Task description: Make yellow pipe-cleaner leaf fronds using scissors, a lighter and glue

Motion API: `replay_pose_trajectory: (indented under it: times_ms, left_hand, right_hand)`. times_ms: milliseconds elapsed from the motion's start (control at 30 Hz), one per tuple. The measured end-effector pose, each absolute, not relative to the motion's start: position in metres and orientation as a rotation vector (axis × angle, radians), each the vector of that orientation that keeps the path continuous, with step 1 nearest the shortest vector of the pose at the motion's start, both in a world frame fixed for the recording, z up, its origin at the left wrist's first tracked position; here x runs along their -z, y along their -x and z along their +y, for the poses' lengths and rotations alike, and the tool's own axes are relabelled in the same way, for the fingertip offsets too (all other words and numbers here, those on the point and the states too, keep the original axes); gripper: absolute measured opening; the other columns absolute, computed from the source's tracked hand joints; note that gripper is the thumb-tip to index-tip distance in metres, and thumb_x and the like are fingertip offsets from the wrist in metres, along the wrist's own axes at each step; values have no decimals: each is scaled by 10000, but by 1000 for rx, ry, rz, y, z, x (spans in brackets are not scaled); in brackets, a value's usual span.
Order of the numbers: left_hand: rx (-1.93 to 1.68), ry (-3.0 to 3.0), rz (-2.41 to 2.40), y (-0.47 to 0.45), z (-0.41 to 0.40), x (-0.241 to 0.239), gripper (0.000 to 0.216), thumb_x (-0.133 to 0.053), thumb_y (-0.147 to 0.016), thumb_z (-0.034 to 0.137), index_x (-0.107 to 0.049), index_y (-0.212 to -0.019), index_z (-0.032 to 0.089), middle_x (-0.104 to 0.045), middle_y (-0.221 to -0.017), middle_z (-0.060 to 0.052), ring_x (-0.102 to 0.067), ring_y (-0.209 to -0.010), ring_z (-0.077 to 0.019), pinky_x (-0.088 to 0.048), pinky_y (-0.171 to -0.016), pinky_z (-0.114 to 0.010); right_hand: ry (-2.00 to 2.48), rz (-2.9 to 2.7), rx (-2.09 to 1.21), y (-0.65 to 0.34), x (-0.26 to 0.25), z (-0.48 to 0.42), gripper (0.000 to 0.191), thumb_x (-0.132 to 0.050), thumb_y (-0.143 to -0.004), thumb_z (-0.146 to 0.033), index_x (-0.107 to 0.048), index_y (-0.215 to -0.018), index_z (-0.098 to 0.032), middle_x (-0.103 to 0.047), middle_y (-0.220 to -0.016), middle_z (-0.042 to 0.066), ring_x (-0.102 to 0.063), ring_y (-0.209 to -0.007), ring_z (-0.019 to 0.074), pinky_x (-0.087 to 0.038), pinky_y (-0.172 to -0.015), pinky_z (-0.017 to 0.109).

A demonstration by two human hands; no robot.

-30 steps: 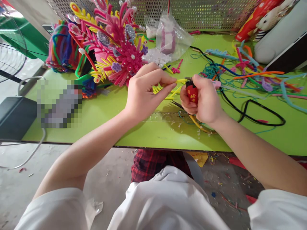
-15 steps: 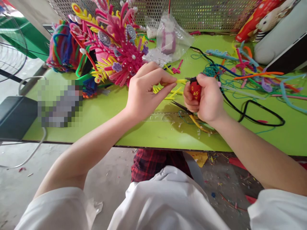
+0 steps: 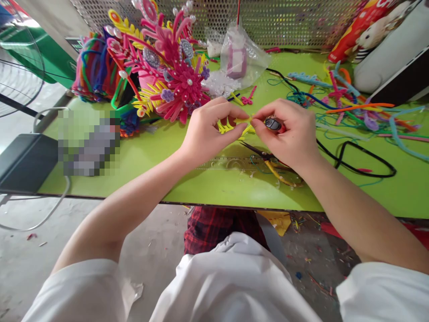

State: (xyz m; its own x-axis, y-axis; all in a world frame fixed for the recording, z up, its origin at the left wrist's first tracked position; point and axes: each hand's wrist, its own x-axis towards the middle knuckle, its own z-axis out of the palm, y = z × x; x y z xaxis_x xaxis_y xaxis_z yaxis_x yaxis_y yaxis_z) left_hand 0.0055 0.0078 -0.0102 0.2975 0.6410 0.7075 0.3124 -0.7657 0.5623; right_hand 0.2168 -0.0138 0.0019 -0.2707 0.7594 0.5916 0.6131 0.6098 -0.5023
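My left hand [image 3: 214, 127] pinches one end of a short yellow pipe cleaner [image 3: 240, 120] between thumb and forefinger. Against its other end press the thumb and forefinger of my right hand [image 3: 290, 132]. Tucked in the curled fingers of that hand is a red lighter [image 3: 275, 124], its dark metal top facing left and no flame showing. More yellow pipe cleaner pieces [image 3: 247, 132] lie on the table just beneath my hands, partly hidden. Below my right hand rest scissors [image 3: 279, 174] with yellow handles, over a clear ruler [image 3: 221, 163].
A pink and yellow pipe cleaner bouquet [image 3: 187, 85] stands at the back left beside a bundle of coloured stems [image 3: 97, 67]. Loose stems and a black cord [image 3: 365, 170] spread across the right. A bagged purple bottle [image 3: 236, 62] stands behind; a dark box [image 3: 27, 163] sits far left.
My right hand has turned the lighter back into its fingers and moved its thumb and forefinger onto the yellow pipe cleaner. The left hand keeps its pinch. The view has shifted slightly.
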Motion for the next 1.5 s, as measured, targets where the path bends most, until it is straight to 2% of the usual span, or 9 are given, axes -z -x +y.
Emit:
replay_pose_trajectory:
  times_ms: [467, 733, 967, 1100, 1200, 1300, 1367, 1433, 1500]
  left_hand:
    - [-1453, -2197, 906, -9, 0, 11, 87, -725, -891, 257, -798, -939, 254, -711, -829, -33, -626, -718, -139, -541, -600, -283]
    - [-1423, -2151, 713, -16, -14, 13, 310, -696, -842, 170, -749, -1131, 270, -651, -876, -43, -617, -754, -129, -458, -489, -240]
    - [-1547, -2302, 626, -18, -10, 21, 361, -666, -922, 208, -723, -1273, 274, -683, -916, -45, -614, -764, -115, -476, -490, -238]
    - [-1341, -2490, 724, -21, -12, 25, 306, -627, -888, 159, -763, -1158, 210, -731, -997, -69, -683, -875, -154, -559, -624, -258]
    - [-1258, -2393, 772, -24, -13, 25, 248, -598, -908, 143, -769, -1077, 202, -751, -983, -62, -703, -844, -132, -557, -637, -234]
    - [-1290, -2133, 973, -20, -3, 22, 179, -633, -955, 222, -744, -1096, 230, -754, -979, -45, -723, -876, -134, -566, -650, -220]
    - [-1309, -1986, 987, -15, 8, 21, 146, -678, -956, 274, -735, -1084, 233, -745, -942, -32, -730, -886, -145, -584, -665, -230]
    - [-1211, -1900, 930, -11, 15, 19, 126, -719, -939, 289, -745, -1043, 223, -732, -864, -14, -714, -795, -131, -575, -622, -227]
    - [-1078, -1856, 854, -10, 15, 16, 94, -766, -904, 254, -763, -985, 204, -724, -799, 0, -666, -677, -103, -554, -574, -222]
  right_hand:
    - [1166, -1939, -97, -210, -2, -23, 125, -652, -928, -356, -573, -864, -283, -685, -894, 70, -661, -863, 249, -550, -779, 403]
    - [1191, -1885, -48, -212, -3, -31, 102, -599, -955, -316, -554, -868, -290, -671, -917, 78, -664, -882, 247, -563, -786, 407]
    - [1205, -1746, -179, -206, -16, -32, 223, -678, -938, -323, -564, -760, -254, -610, -750, 42, -641, -771, 220, -554, -756, 402]
    - [1213, -1686, -355, -204, -19, -24, 198, -749, -885, -232, -654, -712, -220, -611, -680, 7, -607, -665, 180, -546, -757, 400]
    - [1199, -1684, -444, -207, -17, -16, 202, -780, -863, -212, -675, -691, -212, -618, -689, 4, -597, -675, 173, -530, -749, 386]
    - [1091, -1610, -657, -214, -13, -8, 187, -817, -843, -228, -695, -704, -200, -611, -697, 0, -565, -659, 134, -477, -643, 318]
    - [1028, -1582, -885, -218, -10, -3, 200, -856, -819, -292, -710, -733, -186, -579, -636, -22, -475, -553, 87, -359, -507, 271]
    - [1000, -1548, -1097, -219, -7, -1, 276, -885, -793, -382, -704, -774, -176, -580, -601, -41, -361, -455, 50, -218, -425, 257]
    - [996, -1512, -1213, -217, -4, 0, 333, -886, -793, -437, -677, -796, -177, -617, -616, -42, -302, -410, 32, -155, -399, 256]
